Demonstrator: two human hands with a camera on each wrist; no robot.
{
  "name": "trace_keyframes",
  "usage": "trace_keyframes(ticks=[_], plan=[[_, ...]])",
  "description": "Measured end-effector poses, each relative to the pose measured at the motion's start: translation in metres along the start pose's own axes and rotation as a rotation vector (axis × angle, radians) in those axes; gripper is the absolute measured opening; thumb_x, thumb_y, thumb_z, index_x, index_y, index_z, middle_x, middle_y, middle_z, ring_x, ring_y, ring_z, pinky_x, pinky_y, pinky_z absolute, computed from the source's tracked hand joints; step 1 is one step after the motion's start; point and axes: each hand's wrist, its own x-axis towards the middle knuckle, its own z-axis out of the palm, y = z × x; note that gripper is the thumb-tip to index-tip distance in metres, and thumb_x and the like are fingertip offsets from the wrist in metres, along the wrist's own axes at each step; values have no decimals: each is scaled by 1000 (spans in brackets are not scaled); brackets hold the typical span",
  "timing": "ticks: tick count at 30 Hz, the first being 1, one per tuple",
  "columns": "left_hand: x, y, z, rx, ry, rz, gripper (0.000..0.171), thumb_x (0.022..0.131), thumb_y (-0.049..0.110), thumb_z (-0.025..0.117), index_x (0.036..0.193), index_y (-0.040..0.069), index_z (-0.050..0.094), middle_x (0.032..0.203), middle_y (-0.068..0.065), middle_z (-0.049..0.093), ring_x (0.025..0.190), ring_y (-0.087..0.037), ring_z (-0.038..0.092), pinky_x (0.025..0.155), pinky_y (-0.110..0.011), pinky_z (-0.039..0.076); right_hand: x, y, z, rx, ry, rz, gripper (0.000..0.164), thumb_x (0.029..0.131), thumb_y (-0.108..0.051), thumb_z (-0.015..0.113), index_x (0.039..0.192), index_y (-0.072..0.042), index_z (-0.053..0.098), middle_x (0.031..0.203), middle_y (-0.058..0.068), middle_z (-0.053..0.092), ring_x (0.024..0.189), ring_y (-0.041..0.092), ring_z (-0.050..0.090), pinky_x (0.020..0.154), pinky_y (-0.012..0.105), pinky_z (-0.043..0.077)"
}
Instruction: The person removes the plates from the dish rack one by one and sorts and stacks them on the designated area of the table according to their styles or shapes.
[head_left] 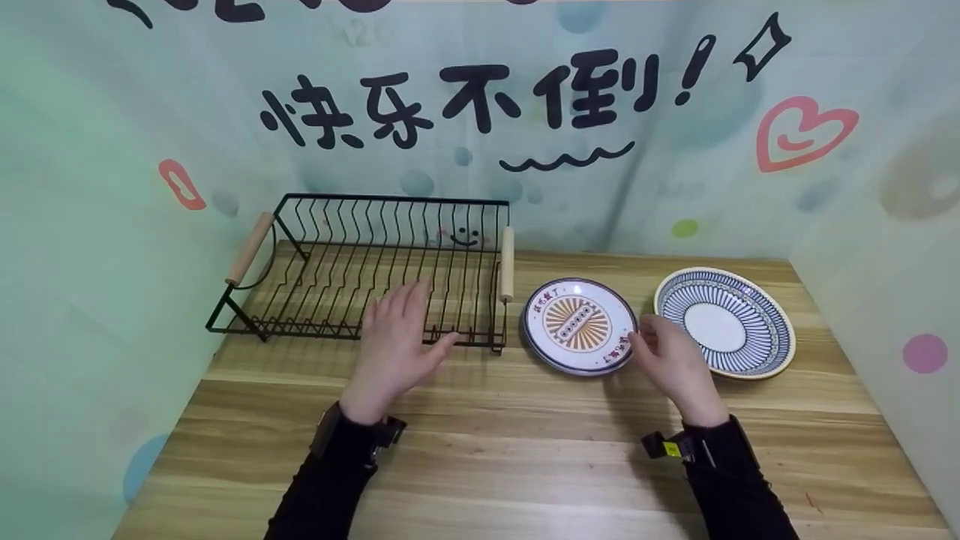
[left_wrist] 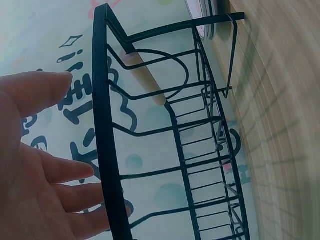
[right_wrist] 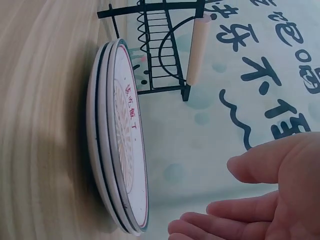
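My left hand (head_left: 394, 352) hovers over the front edge of a black wire dish rack (head_left: 397, 198), fingers spread and thumb held apart. The left wrist view has its fingertips close to the rack's thick black bar (left_wrist: 102, 110), with nothing in the palm. Beside the rack lies a short stack of white plates (head_left: 577, 326), the top one printed with an orange ray pattern and red characters. At the stack's right edge is my right hand (head_left: 679, 371), its fingers loosely bent. In the right wrist view the thumb and fingers stand apart, holding nothing.
A larger blue-and-white patterned dish (head_left: 724, 326) sits right of the stack, partly behind my right hand. The rack has wooden handles (head_left: 507, 262) at both ends. A printed cloth backdrop (head_left: 465, 172) encloses the wooden table (head_left: 510, 465) at the back and sides.
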Motion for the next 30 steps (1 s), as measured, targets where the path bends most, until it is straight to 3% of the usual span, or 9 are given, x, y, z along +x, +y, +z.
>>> trace_keyframes(ticks=[7,14,30], plan=[[-3,-4,-2,16,-7,-11,86,91,51,64,151,-1,31,154,-23,34,139,-41,32,114,-66,14,-5,4,-5,-4,14,-75,33,94,-7,64,120,12,59,110,28,64,100,41,63,90,54,50],[-5,-7,-3,29,0,-14,86,91,48,66,151,-1,31,155,-24,31,140,-42,31,114,-66,14,-9,10,-11,-65,10,-128,37,93,-9,65,124,10,59,118,29,63,111,44,58,98,57,43],[-17,-13,-4,49,59,106,83,91,41,69,150,-4,32,154,-25,31,139,-44,32,114,-66,14,-19,13,-20,-90,32,-299,46,93,-9,68,133,8,54,130,27,58,121,43,52,105,57,37]])
